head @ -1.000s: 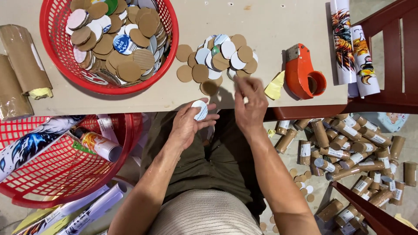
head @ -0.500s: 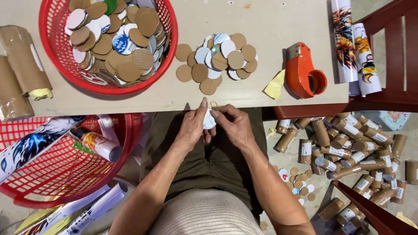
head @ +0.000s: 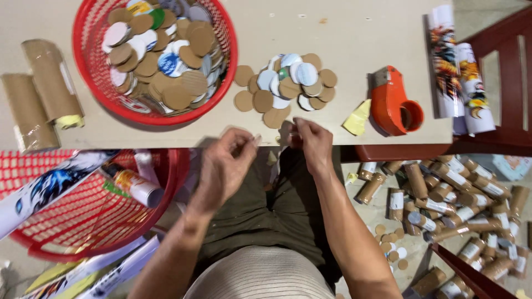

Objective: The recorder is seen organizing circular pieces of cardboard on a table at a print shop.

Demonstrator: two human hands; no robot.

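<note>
At the lower middle of the frame, the left hand (head: 224,166) hovers over the lap just below the bench (head: 354,33) edge, fingers curled toward a pinch — whether it holds anything I cannot tell. Just right, the right hand (head: 311,145) pinches something small at that edge; the pile of cardboard discs (head: 285,88) lies directly above it, nearer this hand.

A pale, beige desk (head: 343,39) under even, soft light — beside it a dark red wooden chair (head: 510,83), and below, a grey concrete floor (head: 382,213) on the right.
</note>
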